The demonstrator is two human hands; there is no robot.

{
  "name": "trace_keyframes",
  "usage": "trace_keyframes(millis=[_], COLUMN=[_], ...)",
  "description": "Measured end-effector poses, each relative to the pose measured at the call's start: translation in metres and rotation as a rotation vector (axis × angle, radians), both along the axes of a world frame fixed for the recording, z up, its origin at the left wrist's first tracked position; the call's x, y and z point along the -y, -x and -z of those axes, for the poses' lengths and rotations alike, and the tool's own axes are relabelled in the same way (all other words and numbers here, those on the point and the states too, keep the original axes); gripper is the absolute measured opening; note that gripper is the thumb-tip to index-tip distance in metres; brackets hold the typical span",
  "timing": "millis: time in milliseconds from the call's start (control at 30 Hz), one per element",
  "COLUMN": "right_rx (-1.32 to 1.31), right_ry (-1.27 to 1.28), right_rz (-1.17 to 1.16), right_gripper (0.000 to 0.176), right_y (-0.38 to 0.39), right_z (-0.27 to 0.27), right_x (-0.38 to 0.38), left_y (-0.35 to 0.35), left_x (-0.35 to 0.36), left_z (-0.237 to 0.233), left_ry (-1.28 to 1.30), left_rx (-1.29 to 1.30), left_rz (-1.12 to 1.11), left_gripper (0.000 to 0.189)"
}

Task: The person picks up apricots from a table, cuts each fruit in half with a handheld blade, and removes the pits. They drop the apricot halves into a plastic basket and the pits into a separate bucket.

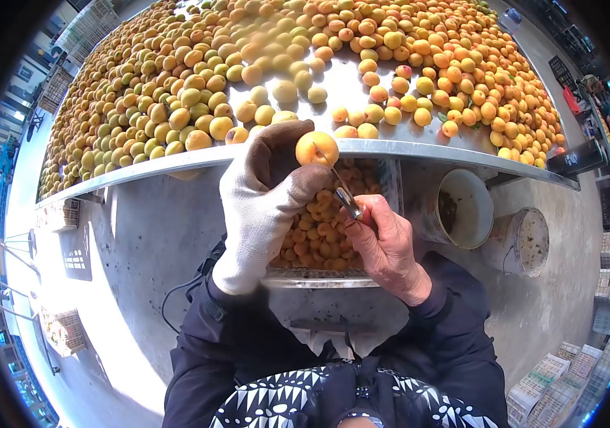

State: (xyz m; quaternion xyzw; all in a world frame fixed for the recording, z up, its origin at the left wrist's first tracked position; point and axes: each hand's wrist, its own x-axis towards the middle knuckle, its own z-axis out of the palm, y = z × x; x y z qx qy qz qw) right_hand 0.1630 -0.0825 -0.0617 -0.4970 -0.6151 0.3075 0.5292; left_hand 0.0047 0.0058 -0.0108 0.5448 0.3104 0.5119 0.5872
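Observation:
My left hand [265, 192], in a white glove with brown-grey fingers, pinches an apricot [317, 149] between thumb and fingers near the metal table's front edge. My bare right hand [388, 246] is closed around the short handle of a small knife [347, 200]. Its thin blade points up and meets the lower right side of the apricot. Below both hands, a crate [319, 282] holds many apricots [319, 239], which look cut or halved. The hands hide part of the crate.
A metal table [454, 151] with a raised rim carries a wide spread of whole apricots [141, 107]. Right of the crate stand a white bucket [481, 214] and a stained second bucket [533, 239]. Stacked crates [544, 385] sit at the lower right.

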Motion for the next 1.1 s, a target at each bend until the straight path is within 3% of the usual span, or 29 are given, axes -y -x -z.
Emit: trace_keyframes(millis=[267,633,833,1033,1100], right_rx=[0.132,0.111,0.095,0.165,0.168], right_ry=[-0.058,-0.01,0.038,0.067,0.078], right_rz=[-0.003,-0.044,-0.046,-0.02,-0.02], right_gripper=[0.017,0.024,0.024,0.023,0.022], right_y=[-0.003,0.0,0.003,0.001,0.001], right_z=[0.004,0.019,0.021,0.024,0.024], right_x=[-0.004,-0.012,-0.014,-0.019,-0.02], left_y=[-0.002,-0.004,-0.004,-0.004,-0.006], left_x=[0.007,0.009,0.002,-0.004,-0.006], left_z=[-0.004,0.015,0.019,0.02,0.022], left_ry=[-0.023,-0.147,-0.253,0.188,0.213], left_rx=[-0.047,-0.086,-0.219,-0.076,-0.039], left_rz=[-0.048,-0.154,-0.184,0.036,0.035], left_gripper=[0.052,0.056,0.046,0.032,0.031])
